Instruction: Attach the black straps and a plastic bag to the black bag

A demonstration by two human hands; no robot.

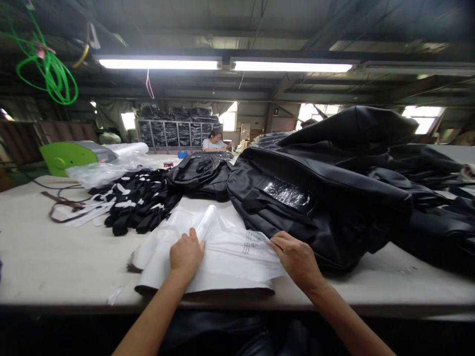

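Observation:
A thin translucent plastic bag (230, 249) with small dark print lies over white plastic sheets (159, 272) near the table's front edge. My right hand (297, 257) pinches the bag's right edge beside the print, lifting it slightly. On the left, my left hand (186, 253) is closed on the plastic with curled fingers, next to a raised shiny fold; its fingertips are partly hidden. Just beyond my right hand, a large black bag (319, 198) with a glossy clear patch leans over the table. Another black bag (200, 175) lies behind the sheets.
Left of the sheets is a pile of black straps with white bands (137, 198). Behind it stand a green machine (70, 157) and crumpled clear plastic (100, 170). More black bags (434, 212) fill the right side. A person (215, 142) sits across the table. Green hose (52, 74) hangs upper left.

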